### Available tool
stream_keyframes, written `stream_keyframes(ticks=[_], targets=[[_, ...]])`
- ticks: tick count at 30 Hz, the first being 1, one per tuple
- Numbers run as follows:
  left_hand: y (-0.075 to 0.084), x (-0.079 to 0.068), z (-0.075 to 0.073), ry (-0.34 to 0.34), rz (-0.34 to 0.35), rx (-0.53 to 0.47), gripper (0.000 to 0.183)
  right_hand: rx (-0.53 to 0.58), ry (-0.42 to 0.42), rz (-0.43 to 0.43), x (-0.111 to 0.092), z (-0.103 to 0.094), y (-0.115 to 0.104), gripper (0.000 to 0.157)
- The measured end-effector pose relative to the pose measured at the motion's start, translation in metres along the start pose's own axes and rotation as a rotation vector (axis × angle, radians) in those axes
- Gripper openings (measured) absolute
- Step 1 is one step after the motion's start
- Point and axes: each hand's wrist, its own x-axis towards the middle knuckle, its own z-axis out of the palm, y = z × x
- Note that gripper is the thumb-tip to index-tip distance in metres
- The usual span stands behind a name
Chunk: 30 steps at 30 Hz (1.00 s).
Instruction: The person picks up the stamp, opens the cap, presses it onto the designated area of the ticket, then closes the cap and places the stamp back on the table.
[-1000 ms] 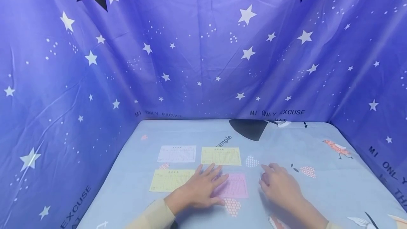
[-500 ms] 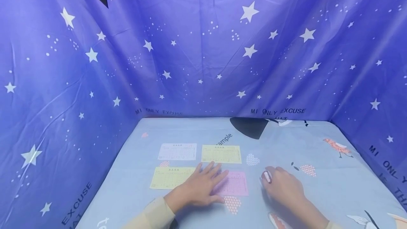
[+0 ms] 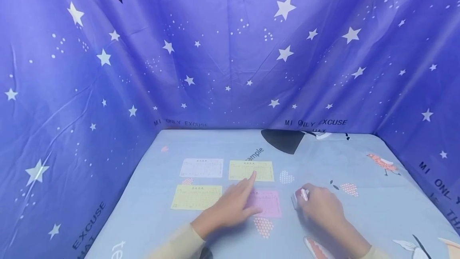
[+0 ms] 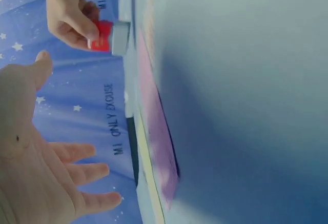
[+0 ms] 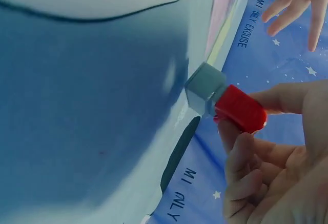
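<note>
My right hand [image 3: 321,207] pinches a stamp [image 5: 236,108] between thumb and fingers; it has a red grip and a squarish grey, see-through base. In the head view the stamp is right of the pink slip [image 3: 269,203], its base facing down and left, close over the table. My left hand [image 3: 231,203] is over the slips with fingers straight, and holds nothing. It hides part of the pink slip, and one fingertip overlaps the upper yellow slip [image 3: 238,175]. The left wrist view shows the left palm and stretched fingers above the pink slip.
A white slip [image 3: 201,168] lies at the back left, with another yellow slip [image 3: 195,197] in front of it. The table [image 3: 359,223] wears a pale blue printed cloth. Blue star-patterned curtains [image 3: 215,59] enclose its back and sides.
The right hand has turned, bringing the stamp into sight beyond the fingers. My left hand's spread fingers have drawn closer together, and one points farther forward over the upper yellow slip.
</note>
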Motion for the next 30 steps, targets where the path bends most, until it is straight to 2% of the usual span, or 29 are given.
stream_keyframes(ticks=[5,12,17,21,26,30], targets=[[0.009,0.008,0.002,0.002,-0.019,-0.092,0.101,0.040,0.040,-0.003,-0.001,-0.004,-0.006,0.037],[0.018,0.008,0.004,-0.044,-0.109,-0.215,0.096,0.117,0.074,-0.008,-0.002,-0.010,-0.011,0.039],[0.023,0.009,0.006,-0.045,-0.147,-0.309,0.094,0.182,0.113,-0.026,-0.003,-0.013,-0.015,0.036],[0.027,0.012,0.008,-0.019,-0.171,-0.411,0.092,0.240,0.119,-0.034,-0.004,-0.016,-0.018,0.037],[0.032,0.018,0.010,0.029,-0.226,-0.606,0.086,0.339,0.124,-0.051,-0.004,-0.015,-0.021,0.035],[0.036,0.023,0.011,0.093,-0.277,-0.771,0.075,0.422,0.111,-0.050,-0.004,-0.015,-0.023,0.033]])
